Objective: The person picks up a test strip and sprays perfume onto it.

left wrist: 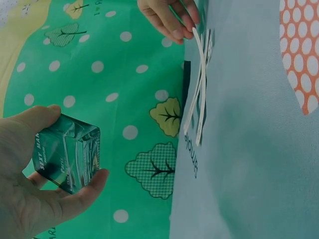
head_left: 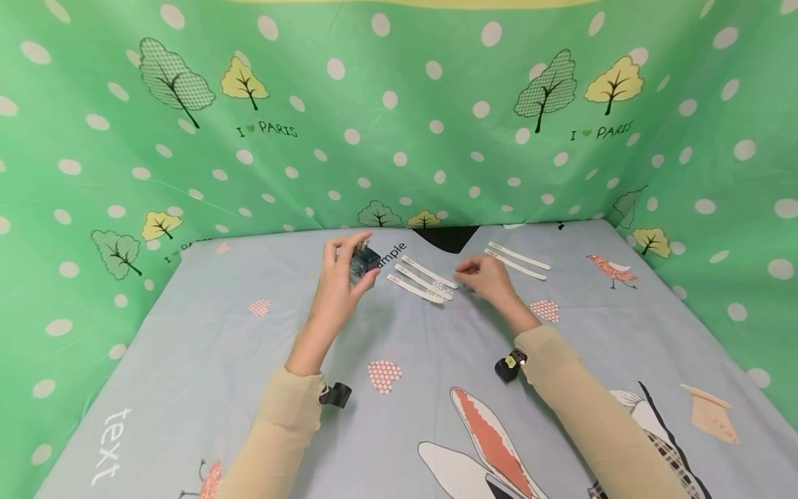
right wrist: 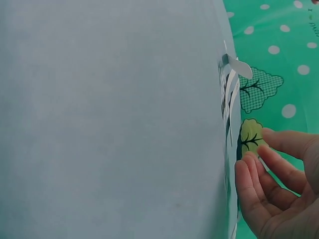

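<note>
My left hand [head_left: 337,281] holds a small square glass perfume bottle [left wrist: 60,157] above the cloth, between thumb and fingers. The bottle looks dark green and carries white lettering. In the head view, three white paper strips [head_left: 414,290] with printing at one end lie side by side, right of the left hand. My right hand [head_left: 489,278] is just beyond their right ends. Its fingers [right wrist: 276,191] are loosely bent, with nothing seen between them in the right wrist view. Two more paper strips [head_left: 519,255] lie behind and to the right of that hand.
A grey-blue printed cloth [head_left: 187,360] covers the table. Behind it and at both sides hang green dotted curtains [head_left: 399,152]. Dark wrist cameras [head_left: 337,395] are strapped below both hands. The hearts, birds and words on the cloth are flat prints.
</note>
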The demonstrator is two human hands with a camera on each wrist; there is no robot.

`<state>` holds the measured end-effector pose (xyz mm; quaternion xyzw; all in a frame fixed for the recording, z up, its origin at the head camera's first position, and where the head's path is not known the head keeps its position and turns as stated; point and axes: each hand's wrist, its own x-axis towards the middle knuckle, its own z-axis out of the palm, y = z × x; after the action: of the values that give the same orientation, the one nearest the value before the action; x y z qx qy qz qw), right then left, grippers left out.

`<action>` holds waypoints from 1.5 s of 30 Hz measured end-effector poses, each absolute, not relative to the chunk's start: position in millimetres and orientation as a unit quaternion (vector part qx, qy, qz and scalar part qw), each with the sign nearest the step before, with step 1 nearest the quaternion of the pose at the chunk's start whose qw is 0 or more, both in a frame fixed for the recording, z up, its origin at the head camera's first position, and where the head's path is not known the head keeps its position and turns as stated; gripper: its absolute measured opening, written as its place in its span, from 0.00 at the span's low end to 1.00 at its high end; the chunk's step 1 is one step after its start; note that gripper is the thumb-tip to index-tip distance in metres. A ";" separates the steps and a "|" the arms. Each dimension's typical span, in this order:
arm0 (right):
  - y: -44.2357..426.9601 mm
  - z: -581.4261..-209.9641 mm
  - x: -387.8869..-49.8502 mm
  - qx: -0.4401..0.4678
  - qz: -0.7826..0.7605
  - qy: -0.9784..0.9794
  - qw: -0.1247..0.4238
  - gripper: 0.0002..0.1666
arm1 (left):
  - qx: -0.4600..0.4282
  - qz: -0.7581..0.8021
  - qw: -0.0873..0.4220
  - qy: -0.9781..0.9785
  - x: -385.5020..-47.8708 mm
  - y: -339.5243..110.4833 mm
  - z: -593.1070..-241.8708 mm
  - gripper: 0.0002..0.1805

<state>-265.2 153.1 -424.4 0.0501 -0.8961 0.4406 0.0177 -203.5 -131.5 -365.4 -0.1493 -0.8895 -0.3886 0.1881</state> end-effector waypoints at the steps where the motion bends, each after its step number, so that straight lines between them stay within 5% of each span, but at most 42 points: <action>1: 153.3 -424.9 -265.3 0.049 0.444 -0.895 0.014 0.11 | -0.150 -0.388 0.189 -0.890 -203.6 -131.3 -365.4 0.34; 17: 154.5 -431.0 -268.4 0.035 0.442 -0.896 -0.034 0.14 | -0.150 -0.383 0.184 -0.893 -202.7 -126.2 -363.5 0.35; 45: 144.5 -430.1 -271.3 0.037 0.343 -0.938 -0.043 0.16 | -0.153 -0.390 0.187 -0.889 -198.1 -126.4 -357.9 0.35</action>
<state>-271.3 144.5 -430.1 0.0370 -0.9377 0.3428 -0.0425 -198.1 -126.4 -357.9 -0.1534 -0.8886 -0.3898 0.1868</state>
